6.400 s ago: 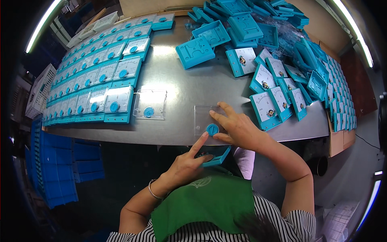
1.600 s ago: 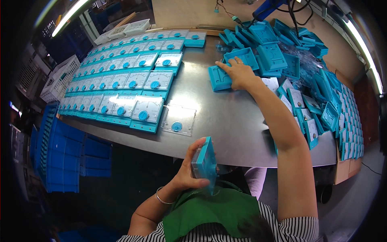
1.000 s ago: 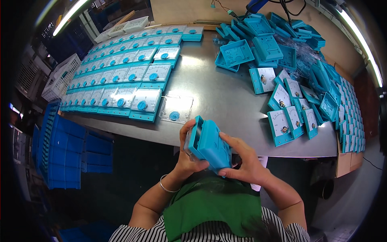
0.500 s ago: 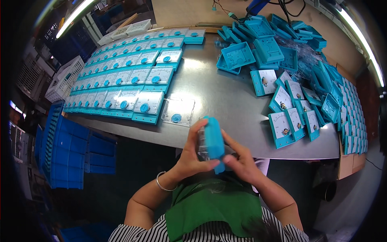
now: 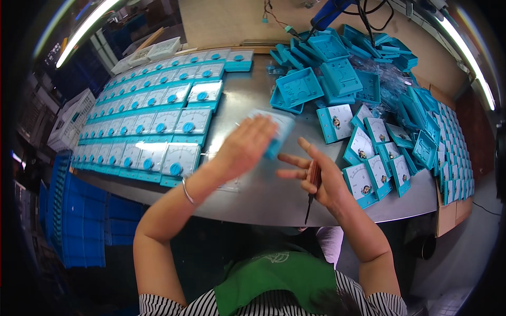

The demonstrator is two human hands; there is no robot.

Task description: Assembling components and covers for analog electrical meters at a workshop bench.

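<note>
My left hand (image 5: 246, 143), blurred by motion, has its fingers over the white face of a teal panel meter (image 5: 283, 125) and seems to grip it above the metal table; its thumb is hidden. My right hand (image 5: 328, 181) holds a screwdriver (image 5: 314, 175) against the palm, its brown handle under bent fingers and dark shaft pointing toward me. The index finger and thumb of that hand are spread, apart from the meter. Partly behind my left forearm, a clear cover (image 5: 230, 185) lies on the table.
Rows of covered panel meters (image 5: 182, 158) fill the table's left. Uncovered meters (image 5: 361, 181) lean together at the right, below heaped teal housings (image 5: 299, 87). More meters stand at the far right (image 5: 456, 158). Blue crates (image 5: 84, 210) stand below the left edge; a blue tool (image 5: 332, 13) hangs above.
The meter went from upright between both hands near the table's front edge to farther over the table under my left hand. My right hand let go of it and now shows a screwdriver.
</note>
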